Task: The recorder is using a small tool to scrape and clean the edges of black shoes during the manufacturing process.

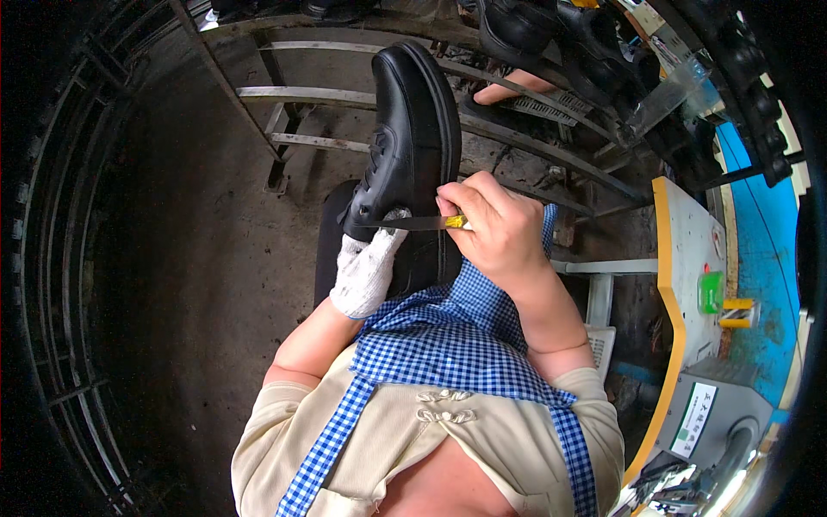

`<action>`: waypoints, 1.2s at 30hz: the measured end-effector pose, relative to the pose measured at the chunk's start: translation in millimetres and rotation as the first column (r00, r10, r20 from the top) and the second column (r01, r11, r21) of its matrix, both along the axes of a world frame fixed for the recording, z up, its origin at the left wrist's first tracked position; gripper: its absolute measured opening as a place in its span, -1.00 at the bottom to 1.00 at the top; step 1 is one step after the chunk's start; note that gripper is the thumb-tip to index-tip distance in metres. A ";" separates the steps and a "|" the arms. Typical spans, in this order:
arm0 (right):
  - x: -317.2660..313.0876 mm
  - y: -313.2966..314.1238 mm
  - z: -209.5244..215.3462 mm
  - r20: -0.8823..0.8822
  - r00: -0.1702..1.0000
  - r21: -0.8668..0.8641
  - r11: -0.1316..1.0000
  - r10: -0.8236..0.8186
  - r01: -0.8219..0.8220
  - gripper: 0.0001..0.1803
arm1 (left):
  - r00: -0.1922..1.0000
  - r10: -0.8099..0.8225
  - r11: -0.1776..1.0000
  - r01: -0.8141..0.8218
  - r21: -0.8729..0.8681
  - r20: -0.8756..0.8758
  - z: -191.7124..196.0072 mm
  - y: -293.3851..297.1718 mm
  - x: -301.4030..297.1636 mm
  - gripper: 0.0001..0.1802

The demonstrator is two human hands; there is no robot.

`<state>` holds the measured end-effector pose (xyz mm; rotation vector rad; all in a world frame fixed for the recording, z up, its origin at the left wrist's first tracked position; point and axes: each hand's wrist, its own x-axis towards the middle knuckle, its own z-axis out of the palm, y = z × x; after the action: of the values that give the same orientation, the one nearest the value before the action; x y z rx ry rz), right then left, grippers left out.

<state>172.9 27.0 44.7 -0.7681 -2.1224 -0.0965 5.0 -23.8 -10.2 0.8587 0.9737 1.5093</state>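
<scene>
A black lace-up leather shoe (pixel 418 129) lies tilted over my lap, its toe pointing away and its sole edge to the right. My left hand (pixel 363 274), in a white knitted glove, is closed on the shoe at its opening; some of the fingers are hidden by the leather. Bare and closed, my right hand (pixel 501 228) pinches a thin knife (pixel 418 223) with a dark tapering blade and a bit of yellow at the handle. The blade lies across the shoe's side, its tip pointing left near the collar and the gloved thumb.
A metal rack (pixel 319 95) with bars stands ahead, with more black shoes (pixel 517 30) at the upper right. To the right is a yellow-edged table (pixel 668 284) carrying a green box (pixel 711 293). Below it sits a grey machine housing (pixel 719 414). Another barred rack (pixel 52 327) curves along the left.
</scene>
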 end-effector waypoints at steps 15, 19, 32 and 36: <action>-7.2 15.1 -3.9 0.047 0.998 -0.023 0.999 -0.032 0.033 -0.68 | 0.993 0.003 0.982 0.020 0.187 -0.121 3.8 5.4 5.1 -0.59; -5.5 18.4 -12.1 -0.063 0.997 -0.057 0.998 0.037 -0.040 -0.68 | 0.963 0.036 0.995 -0.010 0.098 -0.269 17.0 3.0 4.7 -0.60; -2.2 8.8 -9.4 -0.108 0.992 -0.041 0.997 0.067 -0.072 -0.68 | 1.000 -0.008 1.000 0.007 -0.014 -0.019 6.3 2.3 -2.1 -0.63; -1.5 1.8 0.2 -0.005 1.000 -0.055 0.998 0.006 -0.006 -0.70 | 0.985 0.018 0.989 0.007 0.147 -0.170 6.3 0.0 1.1 -0.62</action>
<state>171.3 28.9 44.8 -0.7933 -2.1299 -0.0330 6.1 -23.8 -3.9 1.1071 0.9976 1.5456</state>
